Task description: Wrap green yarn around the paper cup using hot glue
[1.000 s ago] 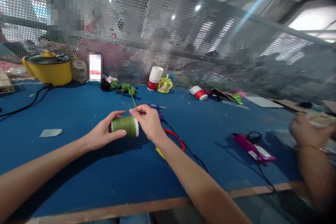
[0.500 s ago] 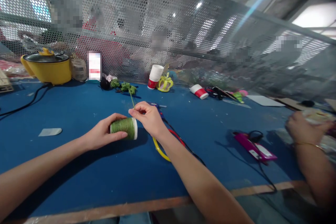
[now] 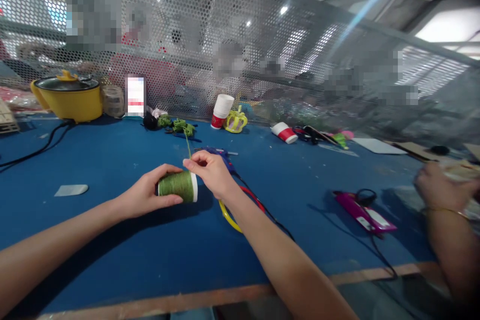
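A spool of green yarn (image 3: 175,186) with a white end lies on its side in my left hand (image 3: 152,191), whose fingers and thumb wrap round it. At the spool's right end, my right hand (image 3: 210,172) pinches a strand of green yarn (image 3: 188,146) between thumb and fingertips. That strand runs up to a small bundle of green yarn (image 3: 183,127) at the back of the table. Behind and under my right hand sits a blue glue gun (image 3: 225,159), partly hidden, with a black cable.
Yellow-handled (image 3: 229,217) and red-handled tools lie under my right forearm. A yellow electric pot (image 3: 71,102), a phone (image 3: 135,96), stacked paper cups (image 3: 222,110) and a yellow crown-shaped piece (image 3: 236,121) line the mesh screen. At right are a purple power strip (image 3: 363,212) and another person's hands (image 3: 438,185).
Both hands stay almost in place with the spool and the strand. At right, the other person's hands have shifted slightly.
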{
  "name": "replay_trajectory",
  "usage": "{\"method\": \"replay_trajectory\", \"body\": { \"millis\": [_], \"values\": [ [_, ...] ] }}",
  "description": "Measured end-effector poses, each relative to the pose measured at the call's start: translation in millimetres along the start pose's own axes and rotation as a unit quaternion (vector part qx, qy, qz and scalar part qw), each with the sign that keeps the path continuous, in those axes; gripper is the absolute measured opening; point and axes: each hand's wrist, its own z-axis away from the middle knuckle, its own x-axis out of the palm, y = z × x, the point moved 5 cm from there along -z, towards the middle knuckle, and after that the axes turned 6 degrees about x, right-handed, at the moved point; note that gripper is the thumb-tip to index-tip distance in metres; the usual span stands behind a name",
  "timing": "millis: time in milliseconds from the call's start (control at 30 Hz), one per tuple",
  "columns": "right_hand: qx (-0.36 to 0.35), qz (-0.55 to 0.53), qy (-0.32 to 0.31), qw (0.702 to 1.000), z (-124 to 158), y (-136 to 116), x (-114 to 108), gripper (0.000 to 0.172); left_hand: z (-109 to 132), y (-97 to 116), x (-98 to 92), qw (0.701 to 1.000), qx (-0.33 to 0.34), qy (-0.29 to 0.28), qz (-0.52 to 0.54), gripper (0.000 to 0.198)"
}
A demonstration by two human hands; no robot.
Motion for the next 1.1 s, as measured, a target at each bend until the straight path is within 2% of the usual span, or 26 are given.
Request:
{"method": "replay_trajectory", "body": {
  "millis": [300, 533, 633, 700, 767, 833, 867, 900, 1000, 1100],
  "values": [
    [0.069, -0.039, -0.081, 0.994, -5, 6, 7, 0.026, 2, 4, 2.5, 0.995, 0.064, -0.009, -0.078, 0.048],
    [0.087, -0.021, -0.168, 0.982, -12, 11, 23, 0.022, 6, 9, 8.0, 0.982, 0.14, -0.053, -0.115, 0.054],
    [0.07, 0.007, -0.171, 0.983, -17, 12, 27, 0.021, 7, 9, 8.7, 0.98, 0.144, -0.063, -0.123, 0.053],
    [0.035, 0.075, -0.136, 0.987, -23, 12, 18, 0.024, 7, 9, 8.2, 0.981, 0.132, -0.065, -0.124, 0.051],
    [0.013, 0.187, -0.065, 0.98, -32, 12, -3, 0.03, 5, 7, 6.8, 0.983, 0.116, -0.062, -0.124, 0.051],
    [0.042, 0.313, 0.017, 0.949, -39, 16, -33, 0.034, 3, 5, 4.3, 0.985, 0.106, -0.048, -0.128, 0.049],
    [0.083, 0.385, 0.055, 0.917, -42, 21, -49, 0.032, 2, 4, 2.6, 0.985, 0.102, -0.037, -0.132, 0.049],
    [0.106, 0.412, 0.072, 0.902, -44, 25, -62, 0.029, 1, 4, 0.9, 0.985, 0.098, -0.025, -0.137, 0.048],
    [0.17, 0.446, 0.054, 0.877, -44, 44, -85, 0.017, -1, 1, -2.7, 0.984, 0.088, -0.001, -0.153, 0.047],
    [0.204, 0.446, 0.026, 0.871, -40, 61, -85, 0.011, -1, -1, -2.5, 0.982, 0.088, -0.006, -0.169, 0.046]
  ]
}}
